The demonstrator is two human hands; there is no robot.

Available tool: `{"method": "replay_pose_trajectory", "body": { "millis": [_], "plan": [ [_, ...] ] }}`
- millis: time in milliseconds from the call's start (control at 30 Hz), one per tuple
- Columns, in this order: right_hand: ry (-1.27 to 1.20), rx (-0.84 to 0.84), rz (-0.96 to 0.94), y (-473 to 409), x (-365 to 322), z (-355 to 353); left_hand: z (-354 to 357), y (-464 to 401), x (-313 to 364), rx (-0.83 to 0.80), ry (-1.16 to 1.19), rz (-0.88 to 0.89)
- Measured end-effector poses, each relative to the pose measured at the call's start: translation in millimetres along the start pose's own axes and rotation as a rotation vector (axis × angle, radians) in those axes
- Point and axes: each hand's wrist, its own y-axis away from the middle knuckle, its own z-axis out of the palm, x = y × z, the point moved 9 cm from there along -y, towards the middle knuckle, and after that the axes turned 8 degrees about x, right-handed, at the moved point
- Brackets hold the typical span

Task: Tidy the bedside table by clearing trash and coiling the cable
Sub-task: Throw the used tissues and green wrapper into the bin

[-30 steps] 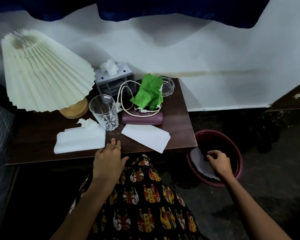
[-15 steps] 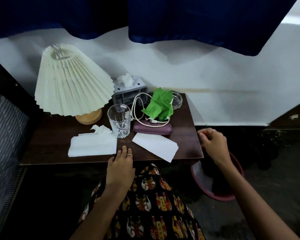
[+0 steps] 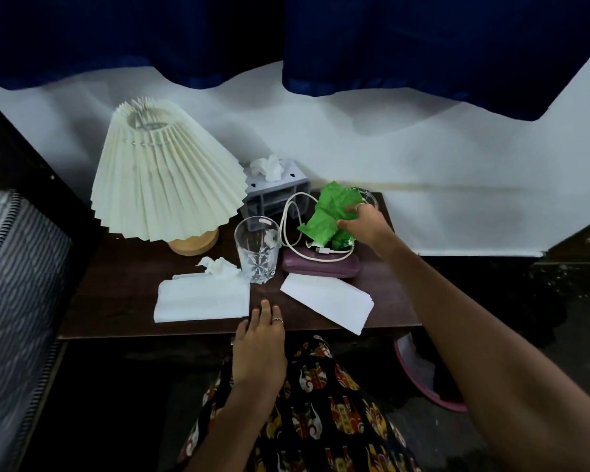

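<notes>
A crumpled green paper point(image 3: 327, 212) lies at the back of the dark wooden bedside table point(image 3: 123, 294). My right hand point(image 3: 365, 223) is on it, fingers closing around its right side. A white cable point(image 3: 292, 226) loops beside the green paper and over a purple case point(image 3: 321, 267). A crumpled tissue point(image 3: 218, 265) sits above a flat white napkin point(image 3: 201, 299). Another white paper point(image 3: 327, 301) lies at the front right. My left hand point(image 3: 261, 338) rests flat on the table's front edge, holding nothing.
A pleated cream lamp point(image 3: 164, 175) stands at the back left, a drinking glass point(image 3: 257, 248) in the middle, a grey tissue holder point(image 3: 276, 189) behind it. A glass ashtray point(image 3: 370, 197) is partly hidden by my right hand. A red bin point(image 3: 423, 376) sits on the floor, right.
My right hand rose from the red bin, crossed over the table's right side and reached the green paper. The view tilted up. My left hand stayed at the front edge.
</notes>
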Motion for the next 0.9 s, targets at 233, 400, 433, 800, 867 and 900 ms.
{"method": "replay_pose_trajectory", "body": {
  "millis": [233, 400, 433, 800, 867, 900],
  "plan": [
    [-0.090, 0.058, -0.062, 10, -17, -15, 1, -2, 3, -0.005, -0.021, 0.003],
    [-0.199, 0.289, -0.142, 45, 11, -69, 2, -1, 3, -0.025, -0.050, 0.015],
    [-0.343, 0.336, -0.095, 56, 28, -80, 2, 0, 4, -0.026, -0.049, 0.019],
    [-0.647, 0.660, 0.532, 137, 256, -115, 5, 3, 7, -0.057, -0.079, 0.017],
    [-0.678, 0.624, 0.652, 145, 285, -95, 6, 2, 8, -0.057, -0.085, 0.012],
    [-0.684, 0.592, 0.712, 147, 300, -81, 6, 1, 8, -0.055, -0.091, 0.012]
  ]
}}
